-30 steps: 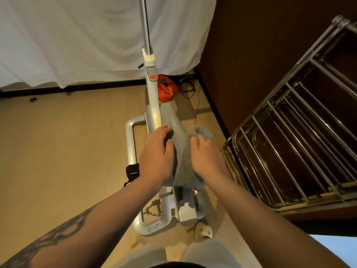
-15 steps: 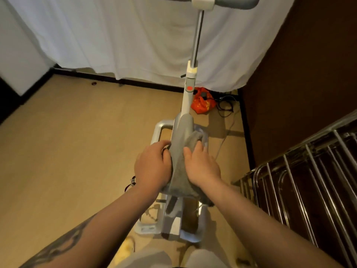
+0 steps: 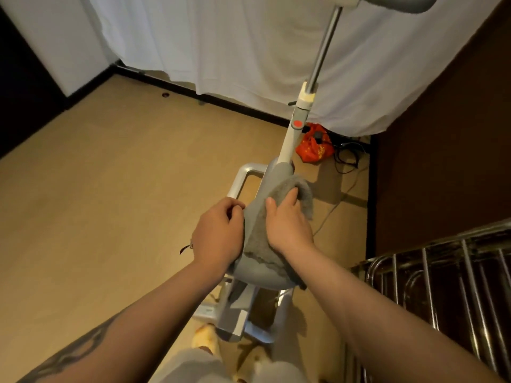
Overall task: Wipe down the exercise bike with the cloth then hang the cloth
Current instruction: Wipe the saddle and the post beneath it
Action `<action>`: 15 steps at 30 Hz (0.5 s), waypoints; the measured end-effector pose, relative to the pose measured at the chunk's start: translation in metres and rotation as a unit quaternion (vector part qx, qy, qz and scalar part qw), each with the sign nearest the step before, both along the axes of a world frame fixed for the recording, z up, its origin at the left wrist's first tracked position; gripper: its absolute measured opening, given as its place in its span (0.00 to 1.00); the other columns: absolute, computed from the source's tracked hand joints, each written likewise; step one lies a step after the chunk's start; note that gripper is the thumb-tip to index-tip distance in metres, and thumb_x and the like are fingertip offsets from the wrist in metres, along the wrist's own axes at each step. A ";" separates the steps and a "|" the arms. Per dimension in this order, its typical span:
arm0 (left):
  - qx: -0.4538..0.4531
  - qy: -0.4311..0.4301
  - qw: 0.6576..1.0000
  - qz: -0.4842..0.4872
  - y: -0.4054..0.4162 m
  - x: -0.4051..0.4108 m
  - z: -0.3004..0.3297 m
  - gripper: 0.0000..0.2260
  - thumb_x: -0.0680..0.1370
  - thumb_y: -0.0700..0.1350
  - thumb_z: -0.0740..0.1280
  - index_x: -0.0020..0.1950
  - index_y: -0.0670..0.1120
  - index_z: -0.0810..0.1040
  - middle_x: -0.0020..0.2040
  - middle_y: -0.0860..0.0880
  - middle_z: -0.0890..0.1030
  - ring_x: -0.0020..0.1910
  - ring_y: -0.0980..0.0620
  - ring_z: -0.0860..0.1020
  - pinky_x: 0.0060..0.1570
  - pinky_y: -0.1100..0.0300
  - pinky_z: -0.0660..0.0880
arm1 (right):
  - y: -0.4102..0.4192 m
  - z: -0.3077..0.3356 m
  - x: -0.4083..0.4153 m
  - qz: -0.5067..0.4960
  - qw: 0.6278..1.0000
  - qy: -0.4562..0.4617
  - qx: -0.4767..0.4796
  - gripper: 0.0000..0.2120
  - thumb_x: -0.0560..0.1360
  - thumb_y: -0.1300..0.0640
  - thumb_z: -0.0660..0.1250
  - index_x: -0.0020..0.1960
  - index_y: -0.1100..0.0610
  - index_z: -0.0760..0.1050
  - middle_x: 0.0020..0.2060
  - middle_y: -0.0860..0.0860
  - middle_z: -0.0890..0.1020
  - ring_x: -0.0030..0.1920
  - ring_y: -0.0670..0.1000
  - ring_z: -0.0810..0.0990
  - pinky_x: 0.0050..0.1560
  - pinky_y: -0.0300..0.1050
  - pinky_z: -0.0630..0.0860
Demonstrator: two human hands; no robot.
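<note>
You're mid-wipe, not near done. Your right hand [image 3: 287,219] lies flat on the grey cloth [image 3: 260,239], fingers fairly straight, pressing it onto the saddle [image 3: 258,275] of the exercise bike [image 3: 293,134]. Your left hand [image 3: 218,233] sits at the saddle's left edge, fingers curled, touching the cloth edge; can't tell if it pinches cloth or grips the seat. The cloth is draped over the seat, bunched toward the nose. Judging from this, the post, handlebar [image 3: 398,0] and base frame [image 3: 243,178] are likely left to wipe. Hanging isn't started; the metal rack [image 3: 442,277] on your right looks like the probable spot.
</note>
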State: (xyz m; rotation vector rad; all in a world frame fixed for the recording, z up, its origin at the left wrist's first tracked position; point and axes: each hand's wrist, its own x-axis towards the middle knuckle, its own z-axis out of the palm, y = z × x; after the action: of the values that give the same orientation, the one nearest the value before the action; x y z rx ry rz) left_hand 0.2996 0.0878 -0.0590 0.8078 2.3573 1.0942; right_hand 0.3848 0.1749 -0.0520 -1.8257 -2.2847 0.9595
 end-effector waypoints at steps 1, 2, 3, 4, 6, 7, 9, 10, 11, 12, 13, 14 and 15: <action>0.000 -0.004 1.000 -0.008 0.000 0.000 0.002 0.10 0.79 0.47 0.58 0.47 0.56 0.79 0.42 0.58 0.79 0.40 0.61 0.74 0.34 0.60 0.66 | 0.011 0.002 -0.008 -0.030 0.999 0.012 -0.015 0.33 0.82 0.43 0.48 0.79 0.60 0.42 0.76 0.59 0.60 0.71 0.61 0.65 0.65 0.55 0.67; 0.001 -0.009 1.000 -0.013 -0.002 0.000 0.002 0.10 0.80 0.47 0.58 0.47 0.55 0.78 0.41 0.59 0.79 0.40 0.63 0.73 0.33 0.61 0.66 | 0.018 0.004 -0.013 -0.049 0.998 0.023 -0.024 0.33 0.82 0.43 0.47 0.78 0.60 0.43 0.75 0.59 0.60 0.71 0.61 0.65 0.65 0.55 0.67; 0.003 -0.011 1.000 -0.018 -0.004 0.000 0.003 0.10 0.80 0.48 0.58 0.47 0.55 0.78 0.41 0.59 0.78 0.40 0.65 0.73 0.33 0.62 0.66 | 0.019 0.004 -0.015 -0.050 0.998 0.032 -0.023 0.33 0.82 0.42 0.47 0.79 0.60 0.43 0.76 0.59 0.60 0.71 0.61 0.65 0.65 0.54 0.67; 0.006 -0.007 1.000 -0.028 -0.005 0.000 0.003 0.09 0.80 0.49 0.58 0.47 0.55 0.77 0.41 0.59 0.78 0.40 0.66 0.72 0.33 0.63 0.65 | 0.013 0.004 -0.012 -0.029 0.999 0.035 -0.009 0.34 0.82 0.41 0.48 0.79 0.60 0.41 0.77 0.58 0.58 0.72 0.61 0.64 0.65 0.54 0.66; 0.008 0.016 0.999 -0.052 -0.005 0.000 0.003 0.09 0.81 0.51 0.57 0.46 0.55 0.76 0.41 0.59 0.76 0.40 0.64 0.73 0.33 0.65 0.63 | -0.003 0.003 0.000 0.033 0.999 0.025 0.022 0.36 0.81 0.39 0.48 0.79 0.58 0.37 0.78 0.56 0.51 0.75 0.59 0.59 0.69 0.55 0.64; 0.008 0.030 0.998 -0.063 -0.005 0.000 0.003 0.09 0.81 0.53 0.57 0.46 0.56 0.75 0.40 0.59 0.76 0.40 0.62 0.73 0.33 0.65 0.62 | -0.005 0.001 0.003 0.052 0.998 0.025 0.028 0.37 0.81 0.39 0.49 0.78 0.57 0.36 0.79 0.55 0.48 0.75 0.59 0.57 0.71 0.56 0.63; 0.007 0.059 0.995 -0.083 -0.001 -0.001 0.003 0.10 0.81 0.54 0.56 0.48 0.55 0.75 0.41 0.58 0.76 0.42 0.59 0.72 0.33 0.62 0.62 | 0.010 -0.005 -0.005 0.060 0.996 0.030 0.050 0.37 0.81 0.40 0.50 0.78 0.56 0.35 0.79 0.55 0.45 0.76 0.59 0.54 0.72 0.57 0.60; 0.001 0.069 0.993 -0.093 0.000 -0.001 0.004 0.11 0.81 0.55 0.56 0.49 0.54 0.76 0.42 0.57 0.76 0.43 0.56 0.73 0.34 0.59 0.63 | 0.020 -0.005 -0.011 0.056 0.997 0.034 0.050 0.36 0.81 0.40 0.50 0.79 0.56 0.36 0.79 0.55 0.44 0.77 0.60 0.52 0.73 0.57 0.58; -0.002 0.074 0.993 -0.097 -0.001 -0.001 0.004 0.12 0.82 0.54 0.55 0.49 0.53 0.76 0.43 0.56 0.77 0.45 0.54 0.73 0.35 0.57 0.64 | 0.030 -0.005 -0.017 0.058 0.996 0.044 0.047 0.35 0.82 0.41 0.50 0.79 0.55 0.37 0.79 0.55 0.42 0.77 0.59 0.49 0.73 0.56 0.55; -0.003 0.075 0.992 -0.101 -0.003 0.000 0.003 0.12 0.82 0.54 0.55 0.50 0.53 0.76 0.44 0.56 0.77 0.45 0.53 0.73 0.36 0.56 0.64 | 0.037 -0.007 -0.018 0.071 0.995 0.049 0.050 0.34 0.82 0.41 0.50 0.79 0.54 0.39 0.79 0.54 0.42 0.78 0.58 0.47 0.74 0.55 0.53; -0.003 0.074 0.992 -0.102 -0.004 0.001 0.004 0.13 0.82 0.53 0.54 0.50 0.52 0.77 0.44 0.55 0.78 0.45 0.53 0.73 0.37 0.55 0.65 | 0.041 -0.010 -0.016 0.099 0.992 0.046 0.067 0.32 0.82 0.42 0.50 0.79 0.53 0.42 0.79 0.53 0.42 0.78 0.57 0.45 0.75 0.55 0.50; -0.003 0.074 0.992 -0.105 -0.004 0.001 0.004 0.14 0.83 0.53 0.53 0.49 0.51 0.77 0.44 0.54 0.78 0.45 0.52 0.74 0.37 0.55 0.67 | 0.041 -0.012 -0.011 0.149 0.983 0.031 0.107 0.30 0.82 0.42 0.49 0.79 0.52 0.47 0.79 0.52 0.45 0.78 0.55 0.44 0.75 0.54 0.46; -0.005 0.076 0.991 -0.108 -0.004 0.001 0.005 0.15 0.83 0.52 0.53 0.49 0.51 0.77 0.43 0.54 0.79 0.45 0.52 0.74 0.37 0.55 0.69 | 0.042 -0.014 -0.003 0.212 0.964 0.018 0.160 0.27 0.82 0.43 0.47 0.78 0.52 0.54 0.79 0.52 0.50 0.78 0.52 0.44 0.76 0.54 0.42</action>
State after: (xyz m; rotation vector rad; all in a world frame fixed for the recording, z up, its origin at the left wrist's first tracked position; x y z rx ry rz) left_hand 0.3006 0.0838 -0.0535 1.1499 2.3272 0.9599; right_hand 0.3816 0.2167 -0.0659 -1.2125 -2.6737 0.5979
